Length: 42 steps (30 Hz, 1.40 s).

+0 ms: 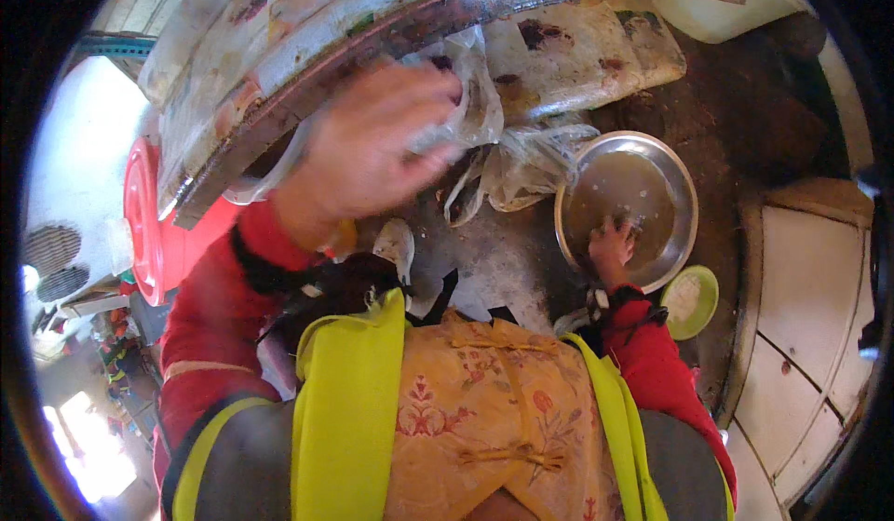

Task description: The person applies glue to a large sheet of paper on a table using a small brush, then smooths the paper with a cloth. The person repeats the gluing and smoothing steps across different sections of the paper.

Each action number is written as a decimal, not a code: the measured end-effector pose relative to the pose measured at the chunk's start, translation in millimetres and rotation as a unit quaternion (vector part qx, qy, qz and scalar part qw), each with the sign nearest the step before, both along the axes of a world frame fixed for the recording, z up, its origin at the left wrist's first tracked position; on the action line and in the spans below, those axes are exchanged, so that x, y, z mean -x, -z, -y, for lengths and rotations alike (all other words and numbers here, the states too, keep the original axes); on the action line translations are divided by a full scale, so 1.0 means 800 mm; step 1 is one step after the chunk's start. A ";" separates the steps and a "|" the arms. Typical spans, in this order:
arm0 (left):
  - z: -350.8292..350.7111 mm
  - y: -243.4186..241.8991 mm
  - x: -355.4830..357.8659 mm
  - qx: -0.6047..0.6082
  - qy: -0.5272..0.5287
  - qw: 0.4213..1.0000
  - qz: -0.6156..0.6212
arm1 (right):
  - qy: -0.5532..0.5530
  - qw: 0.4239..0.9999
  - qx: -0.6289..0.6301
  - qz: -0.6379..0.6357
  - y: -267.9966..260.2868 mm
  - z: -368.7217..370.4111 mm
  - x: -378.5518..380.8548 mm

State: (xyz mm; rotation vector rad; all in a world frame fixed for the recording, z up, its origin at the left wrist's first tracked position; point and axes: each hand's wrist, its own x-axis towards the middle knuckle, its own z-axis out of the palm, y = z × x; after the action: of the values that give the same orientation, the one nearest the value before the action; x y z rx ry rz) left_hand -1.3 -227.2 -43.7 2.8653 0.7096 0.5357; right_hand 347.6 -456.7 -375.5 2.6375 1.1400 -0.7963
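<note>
My left hand [380, 140], blurred, is raised beside the worn edge of a low table [461, 5]. Clear plastic film [478, 95] shows between and beyond its thumb and fingers; whether they grip it is unclear. More crumpled clear plastic bag [524, 168] hangs or lies below, close to a metal basin. My right hand [612, 247] reaches into that round metal basin [688, 203], its fingertips dipping into murky brownish water [614, 186]. Small pale bits float there, and what the fingers touch under the surface is hidden.
A green bowl [711, 308] holding pale powder or grain stands beside the basin. To the right is a pale panelled cabinet [803, 290]. A red plastic bucket [199, 241] stands at the left under the table's edge. A stained, patterned board or sheet [587, 60] lies beyond the table edge.
</note>
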 end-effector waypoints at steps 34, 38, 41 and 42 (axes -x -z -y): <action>0.090 0.340 -0.233 0.699 -0.276 0.654 0.086 | 0.273 0.892 -0.187 -0.309 -0.009 -0.059 -0.027; 0.095 0.337 -0.225 0.698 -0.242 0.670 0.072 | -0.021 0.997 -0.040 -0.066 0.007 -0.056 0.005; 0.099 0.337 -0.228 0.685 -0.216 0.693 0.056 | -0.265 0.964 -0.015 0.016 0.004 -0.073 0.010; 0.100 0.337 -0.230 0.675 -0.207 0.706 0.055 | -0.226 0.974 -0.023 0.007 0.003 -0.080 0.003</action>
State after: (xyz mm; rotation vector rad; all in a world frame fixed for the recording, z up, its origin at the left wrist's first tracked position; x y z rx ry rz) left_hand 182.8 -307.3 -313.2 1.2757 1.0818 0.0761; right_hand 345.1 -392.9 -378.1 2.2677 1.6814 -0.6618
